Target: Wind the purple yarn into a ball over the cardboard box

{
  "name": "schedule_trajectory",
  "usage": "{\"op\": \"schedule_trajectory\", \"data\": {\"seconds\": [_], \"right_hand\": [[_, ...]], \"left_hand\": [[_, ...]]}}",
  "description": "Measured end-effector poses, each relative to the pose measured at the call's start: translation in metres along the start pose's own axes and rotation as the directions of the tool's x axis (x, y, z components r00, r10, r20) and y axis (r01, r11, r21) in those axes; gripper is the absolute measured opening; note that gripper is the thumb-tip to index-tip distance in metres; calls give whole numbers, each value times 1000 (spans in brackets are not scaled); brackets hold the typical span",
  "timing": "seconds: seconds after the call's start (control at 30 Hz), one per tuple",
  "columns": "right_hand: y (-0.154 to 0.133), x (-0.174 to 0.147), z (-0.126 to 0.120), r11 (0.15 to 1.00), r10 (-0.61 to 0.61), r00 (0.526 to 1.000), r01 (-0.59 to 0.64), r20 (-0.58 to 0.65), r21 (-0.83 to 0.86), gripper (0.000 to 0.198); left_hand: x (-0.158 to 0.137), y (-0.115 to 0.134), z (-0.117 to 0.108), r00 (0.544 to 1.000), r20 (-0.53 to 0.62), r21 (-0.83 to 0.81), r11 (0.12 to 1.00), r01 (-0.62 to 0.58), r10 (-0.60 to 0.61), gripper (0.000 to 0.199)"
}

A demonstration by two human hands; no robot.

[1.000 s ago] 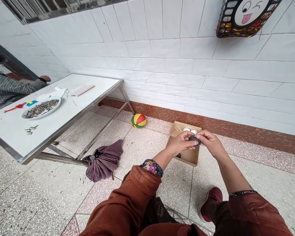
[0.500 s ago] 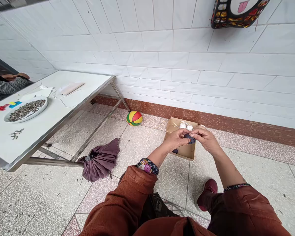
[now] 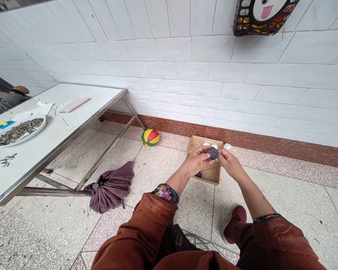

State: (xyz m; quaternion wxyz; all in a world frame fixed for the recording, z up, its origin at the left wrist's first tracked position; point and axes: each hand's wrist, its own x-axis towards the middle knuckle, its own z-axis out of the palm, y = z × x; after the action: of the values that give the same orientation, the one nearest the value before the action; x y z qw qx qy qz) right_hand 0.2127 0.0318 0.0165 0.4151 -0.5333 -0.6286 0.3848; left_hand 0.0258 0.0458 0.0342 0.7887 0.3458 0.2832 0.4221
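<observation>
A dark grey-blue ball of yarn (image 3: 212, 153) sits in my left hand (image 3: 195, 161), the thumb and fingers closed around it. My right hand (image 3: 230, 164) is at the ball's right side, fingertips pinched together on what looks like a strand of the same yarn. A thin dark line crosses below, over an open cardboard box (image 3: 214, 178). Inside that box, white balls of string (image 3: 206, 143) lie behind my hands, and a dark ball (image 3: 198, 174) is partly hidden under my left wrist. Another white ball (image 3: 227, 146) rests on the floor just right of the box.
On the left stands a white table (image 3: 84, 120) with a plate of seeds (image 3: 22, 131). A colourful ball (image 3: 150, 137) and a folded purple umbrella (image 3: 111, 187) are on the floor. A black basket (image 3: 264, 18) hangs on the tiled wall. A person's sleeve (image 3: 5, 101) shows far left.
My right hand has moved from over the top of the yarn ball to its right side, so more of the ball shows. The whole view has shifted slightly.
</observation>
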Motion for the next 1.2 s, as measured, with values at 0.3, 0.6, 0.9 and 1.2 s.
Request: {"op": "schedule_trajectory", "data": {"seconds": [0.3,0.6,0.9,1.2], "right_hand": [[-15,-14,-15,981,-190,979,186,68,60,29],[-7,-3,-13,992,-49,992,62,-117,111,30],[-9,-15,-9,987,-116,984,129,138,-92,26],[-16,-5,-17,980,-41,998,49,-47,192,28]], "left_hand": [[11,-3,-6,957,-70,601,778,-186,282,47],[-2,-1,5,949,308,277,947,-161,71,66],[8,0,-7,986,72,341,926,-163,148,47],[1,-5,-3,968,212,642,728,-240,133,71]]}}
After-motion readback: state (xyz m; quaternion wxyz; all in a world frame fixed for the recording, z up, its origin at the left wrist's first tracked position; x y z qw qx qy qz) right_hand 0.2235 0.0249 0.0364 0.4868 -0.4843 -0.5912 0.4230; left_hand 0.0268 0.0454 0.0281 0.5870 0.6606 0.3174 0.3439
